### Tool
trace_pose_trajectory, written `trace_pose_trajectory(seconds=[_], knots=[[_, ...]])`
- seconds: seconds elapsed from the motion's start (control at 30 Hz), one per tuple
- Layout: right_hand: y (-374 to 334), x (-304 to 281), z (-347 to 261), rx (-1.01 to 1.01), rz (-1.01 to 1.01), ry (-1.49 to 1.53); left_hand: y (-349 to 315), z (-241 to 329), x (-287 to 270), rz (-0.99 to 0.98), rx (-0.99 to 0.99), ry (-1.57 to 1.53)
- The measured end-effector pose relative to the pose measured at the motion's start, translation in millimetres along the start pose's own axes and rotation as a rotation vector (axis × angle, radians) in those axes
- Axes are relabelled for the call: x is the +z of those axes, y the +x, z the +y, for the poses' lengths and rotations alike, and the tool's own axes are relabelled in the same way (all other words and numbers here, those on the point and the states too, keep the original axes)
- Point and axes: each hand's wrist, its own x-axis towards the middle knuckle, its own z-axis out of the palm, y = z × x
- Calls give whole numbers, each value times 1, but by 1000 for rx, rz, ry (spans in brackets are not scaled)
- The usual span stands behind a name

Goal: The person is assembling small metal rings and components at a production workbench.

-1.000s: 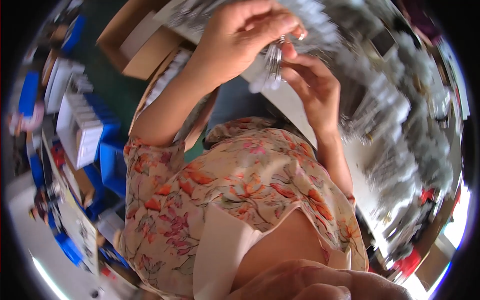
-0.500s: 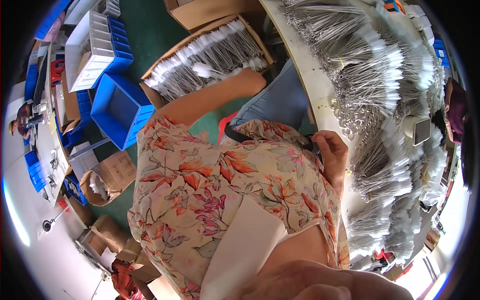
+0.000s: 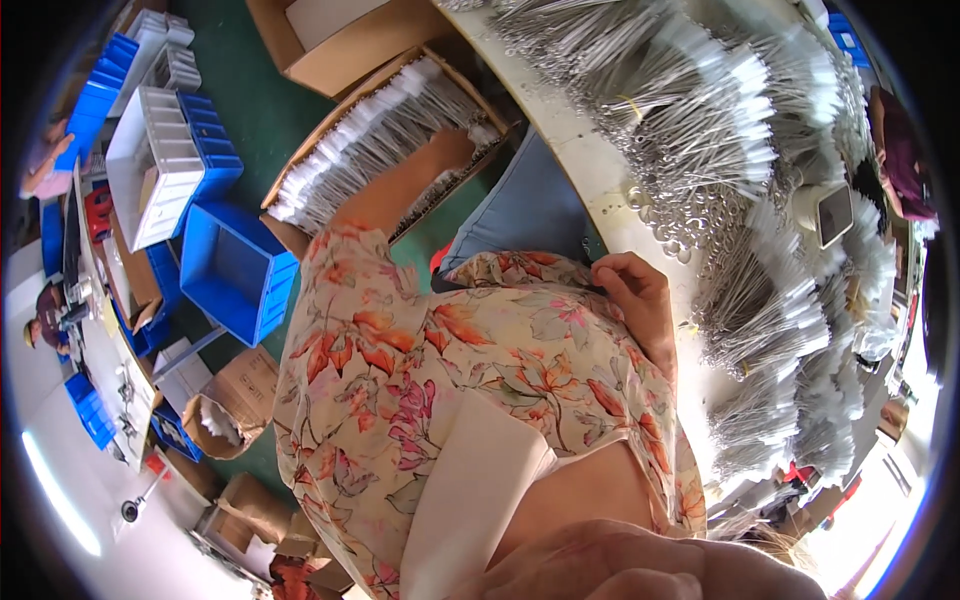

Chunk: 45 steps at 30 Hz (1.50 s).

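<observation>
My left hand [image 3: 455, 148] reaches over a cardboard box [image 3: 287, 235] packed with thin wire brushes [image 3: 350, 165] that have white bristle ends. Its fingers point down at the box's right end and cannot be made out. Close to the table edge, in front of my body, is my right hand [image 3: 642, 300], its fingers curled in and nothing showing between them. Beside it on the white table [image 3: 600, 165] lie big bundles of the same brushes [image 3: 700, 120], with metal loops [image 3: 670, 225] at their wire ends.
A second cardboard box [image 3: 330, 45] stands beyond the brush box. To the left are a blue bin [image 3: 235, 270], a white crate [image 3: 160, 165] and a torn carton [image 3: 235, 390]. A small white device [image 3: 830, 215] sits among the bundles. Other people are at the far left and right.
The view has shifted, so the box and table appear further left. My left arm has drawn in at the elbow, its hand still over the brush box. My right hand remains by the table edge.
</observation>
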Motion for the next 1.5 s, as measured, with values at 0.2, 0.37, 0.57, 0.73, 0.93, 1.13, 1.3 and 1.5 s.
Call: trace_pose_trajectory(seconds=[0.2, 0.37, 0.57, 0.73, 0.93, 1.13, 1.3, 1.5], knots=[[-10, -19, -5, -68, 12, 83, -55, -48, -42, 454, 281, -803], [-23, -65, -19, -416, 5, 35, -133, -46, -245, 234, 208, -1235], [-81, -118, -47, -674, 340, -47, -38, 19, -411, 428, 518, -933], [-127, -172, -69, -514, 623, -98, 128, -5, -441, 547, 181, -806], [-104, -281, -68, -299, 791, -323, 205, -49, -431, 732, -108, -496], [-12, -368, -64, -241, 846, -341, 169, -27, -436, 637, -181, -655], [49, -382, -66, 0, 819, -483, 136, -26, -434, 614, -145, -1067], [61, -363, -89, -81, 975, -614, 87, -77, -459, 1045, 1, -1061]])
